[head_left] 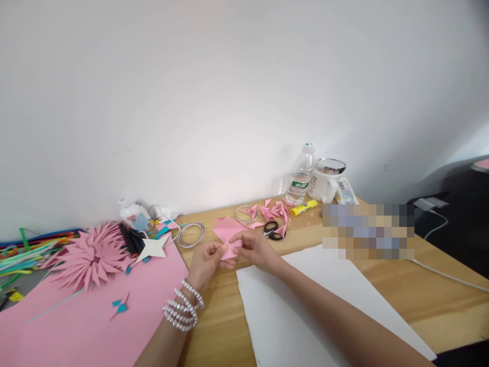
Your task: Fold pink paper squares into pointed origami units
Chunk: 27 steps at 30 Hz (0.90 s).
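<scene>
A small piece of pink paper [231, 251] is pinched between both my hands above the wooden table. My left hand [207, 259], with pearl bracelets on its wrist, grips the paper's left side. On the right side, my right hand [255, 248] closes its thumb and fingers on the same piece. Just beyond them lies a larger pink paper sheet [228, 228], partly hidden by my hands. Black-handled scissors [272, 230] rest right of my right hand, close to several folded pink paper pieces [275, 210].
A large white sheet [294, 306] lies under my right forearm. To the left are a pink sheet [148, 290], a pink paper flower [93, 259] and a coiled cable [191, 235]. A glue stick [304, 207], water bottle [301, 176] and white mug [324, 182] stand or lie toward the wall.
</scene>
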Tool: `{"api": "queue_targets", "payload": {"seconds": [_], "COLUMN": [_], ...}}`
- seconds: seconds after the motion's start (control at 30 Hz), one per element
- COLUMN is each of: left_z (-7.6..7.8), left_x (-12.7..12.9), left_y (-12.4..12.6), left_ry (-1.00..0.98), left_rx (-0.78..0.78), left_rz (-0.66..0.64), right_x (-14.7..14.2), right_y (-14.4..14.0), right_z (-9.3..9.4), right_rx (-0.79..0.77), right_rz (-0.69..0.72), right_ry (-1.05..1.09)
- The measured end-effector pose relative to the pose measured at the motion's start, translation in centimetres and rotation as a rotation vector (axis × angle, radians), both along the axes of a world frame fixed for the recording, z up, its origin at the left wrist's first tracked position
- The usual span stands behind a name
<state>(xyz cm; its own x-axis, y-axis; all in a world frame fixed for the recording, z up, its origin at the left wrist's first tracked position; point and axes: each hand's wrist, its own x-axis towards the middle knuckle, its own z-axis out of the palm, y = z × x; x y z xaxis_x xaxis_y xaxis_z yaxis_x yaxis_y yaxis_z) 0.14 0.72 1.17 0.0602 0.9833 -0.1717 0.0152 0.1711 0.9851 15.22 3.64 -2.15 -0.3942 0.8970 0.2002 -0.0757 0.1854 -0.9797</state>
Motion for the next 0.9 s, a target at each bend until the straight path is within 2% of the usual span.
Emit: {"api": "queue_targets", "payload": {"seconds": [0.27, 0.53, 0.7, 0.9], "left_z": [-0.22, 0.28, 0.21, 0.43], "left_x": [-0.19, -0.05, -0.41, -0.96], "left_y": [-0.02, 0.01, 0.10, 0.12], "left_ry": [-0.029, -0.046, -0.091, -0.101], "left_rx": [-0.007, -0.044, -0.074, -0.071], "left_rz": [0.016, 0.072, 0.010, -0.108], "right_x": [0.20, 0.21, 0.46, 0.39], "right_y": [-0.05, 0.24, 0.43, 0.35], "right_z": [0.35, -0.37, -0.25, -0.15], "right_rx": [0.078, 0.010, -0.007, -0.065], "right_rz": [-0.032, -0.104, -0.167, -0.157], "right_ry": [-0.080, -0.009, -0.011, 0.010]}}
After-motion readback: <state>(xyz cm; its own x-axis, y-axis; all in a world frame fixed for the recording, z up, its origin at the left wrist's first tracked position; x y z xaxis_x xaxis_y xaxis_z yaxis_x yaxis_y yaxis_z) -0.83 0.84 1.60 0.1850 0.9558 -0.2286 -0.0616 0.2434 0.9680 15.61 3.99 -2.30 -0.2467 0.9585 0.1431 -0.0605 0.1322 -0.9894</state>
